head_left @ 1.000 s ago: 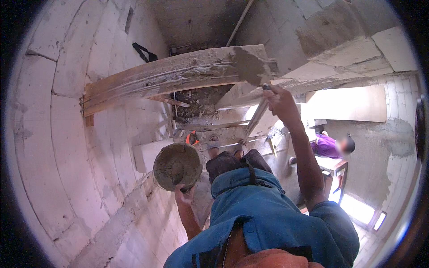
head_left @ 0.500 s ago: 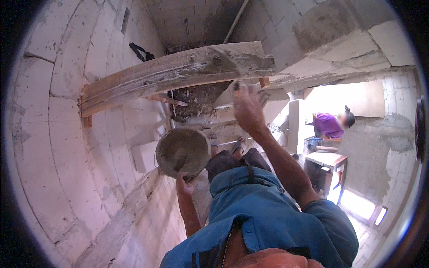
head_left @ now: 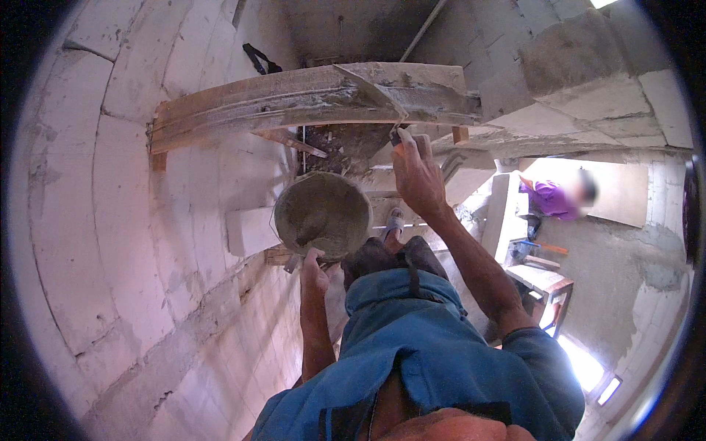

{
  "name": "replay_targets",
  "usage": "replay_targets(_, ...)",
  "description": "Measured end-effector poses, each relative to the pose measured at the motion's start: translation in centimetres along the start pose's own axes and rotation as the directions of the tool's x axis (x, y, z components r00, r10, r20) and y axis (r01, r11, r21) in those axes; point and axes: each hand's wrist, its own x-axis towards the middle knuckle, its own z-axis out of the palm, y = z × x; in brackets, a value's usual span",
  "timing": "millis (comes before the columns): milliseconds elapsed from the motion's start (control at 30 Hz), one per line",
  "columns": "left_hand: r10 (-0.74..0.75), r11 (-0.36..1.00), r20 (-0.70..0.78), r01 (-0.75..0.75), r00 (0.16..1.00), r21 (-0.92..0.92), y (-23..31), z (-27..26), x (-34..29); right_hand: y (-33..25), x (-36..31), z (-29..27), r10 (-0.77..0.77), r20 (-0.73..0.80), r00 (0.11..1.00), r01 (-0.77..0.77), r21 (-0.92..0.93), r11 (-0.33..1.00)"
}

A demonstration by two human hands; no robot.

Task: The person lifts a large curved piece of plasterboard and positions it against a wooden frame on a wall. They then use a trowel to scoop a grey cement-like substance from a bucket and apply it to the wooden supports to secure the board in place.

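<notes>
My left hand (head_left: 314, 270) grips the near rim of a round bucket (head_left: 353, 200), and grey wet mortar (head_left: 309, 220) lies inside it. The bucket hangs at my left, in front of my legs. Closed round the handle of a pointed trowel (head_left: 371, 90), my right hand (head_left: 421, 173) is raised ahead of me. The trowel's blade rests against or just over the mortar-smeared top of a long beam-like ledge (head_left: 220, 121), edged by a wooden board. Whether the blade touches it I cannot tell.
A pale block wall (head_left: 125, 198) rises on the left. Under the ledge, a wooden brace (head_left: 294, 143) slants out. To the right, a person in purple (head_left: 551, 198) stands below, near a wooden table (head_left: 540, 278). Rubble (head_left: 338, 151) shows beyond the bucket.
The bucket and my left hand have come up and rightward in view. The trowel blade, smeared before, now shows clearly, pointing left along the ledge. The whole scene has shifted slightly right.
</notes>
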Motion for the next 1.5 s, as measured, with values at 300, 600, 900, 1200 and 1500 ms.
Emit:
replay_targets(300,0.137,0.990,0.097,-0.138,0.986,0.008,0.8,3.9,-1.6,3.7,-1.0,-2.9,-0.021,0.125,0.992,-0.006,0.208,0.978)
replay_targets(600,0.154,0.957,0.020,-0.154,0.988,0.247,1.2,8.0,-6.6,7.4,-6.2,-0.7,-0.246,0.583,0.774,0.322,-0.028,0.946)
replay_targets(900,0.144,0.969,-0.004,-0.140,0.990,0.206,-2.9,9.4,-7.6,13.7,-7.6,8.7,-0.479,0.737,0.477,0.460,0.256,0.850)
replay_targets(1200,0.028,0.989,0.036,-0.022,0.999,-0.146,-0.9,6.2,-6.2,7.8,-3.6,2.6,-0.127,0.919,0.372,-0.473,0.306,0.826)
replay_targets(1500,0.083,0.951,0.076,-0.056,0.994,-0.305,5.8,7.6,-7.1,0.4,6.2,-3.5,-0.084,0.827,0.556,-0.373,0.338,0.864)
